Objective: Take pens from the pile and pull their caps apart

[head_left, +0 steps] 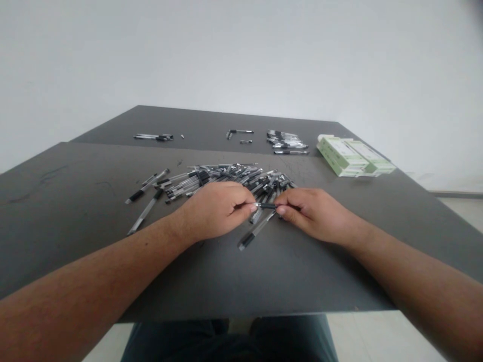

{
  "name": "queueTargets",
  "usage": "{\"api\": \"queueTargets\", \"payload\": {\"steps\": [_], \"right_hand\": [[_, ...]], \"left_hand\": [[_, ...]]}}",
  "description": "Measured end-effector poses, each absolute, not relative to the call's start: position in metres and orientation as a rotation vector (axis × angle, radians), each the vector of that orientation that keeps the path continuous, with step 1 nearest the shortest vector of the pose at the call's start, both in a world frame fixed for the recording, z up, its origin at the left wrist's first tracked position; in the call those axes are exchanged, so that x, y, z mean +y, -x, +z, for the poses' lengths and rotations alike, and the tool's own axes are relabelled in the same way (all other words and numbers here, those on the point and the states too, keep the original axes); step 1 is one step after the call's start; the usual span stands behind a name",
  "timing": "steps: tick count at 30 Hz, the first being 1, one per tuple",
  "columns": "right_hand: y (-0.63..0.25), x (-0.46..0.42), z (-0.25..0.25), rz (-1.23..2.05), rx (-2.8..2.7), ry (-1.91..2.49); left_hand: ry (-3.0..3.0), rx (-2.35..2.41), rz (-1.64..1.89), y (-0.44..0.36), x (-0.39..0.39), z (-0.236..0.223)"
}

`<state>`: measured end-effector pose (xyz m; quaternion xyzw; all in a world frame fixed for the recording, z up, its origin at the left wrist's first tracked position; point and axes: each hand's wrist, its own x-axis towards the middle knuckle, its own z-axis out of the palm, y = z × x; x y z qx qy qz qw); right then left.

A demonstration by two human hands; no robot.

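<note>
Dark grey counter (264, 286), white wall (241, 55) behind. My left hand (219, 208) and right hand (316, 213) both pinch one black-gripped pen (267, 205), roughly level, at the near side of a loose pen pile (230, 176). Further back, a row of pens (289, 142) lies left of green-and-white boxes (343, 158); small pen bundle (153, 137) far left.

The pens (230, 177) are clear and black, the tabletop (264, 286) dark grey, the boxes (343, 157) green and white, the wall (234, 55) pale grey.
</note>
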<state>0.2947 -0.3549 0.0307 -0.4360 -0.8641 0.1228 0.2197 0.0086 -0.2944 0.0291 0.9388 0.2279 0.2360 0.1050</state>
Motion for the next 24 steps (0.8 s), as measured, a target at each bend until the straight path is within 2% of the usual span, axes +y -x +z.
{"api": "queueTargets", "payload": {"steps": [8, 17, 24], "right_hand": [[-0.295, -0.353, 0.031, 0.366, -2.310, 1.245], [-0.298, -0.344, 0.025, 0.311, -2.103, 1.373], [-0.294, -0.338, 0.020, 0.307, -1.940, 1.418]], "left_hand": [[-2.739, 0.740, 0.676, -0.006, -0.291, 0.030], [-2.570, 1.186, 0.826, 0.010, -0.281, 0.054], [-2.669, 1.389, 0.571, -0.001, -0.231, 0.082]]}}
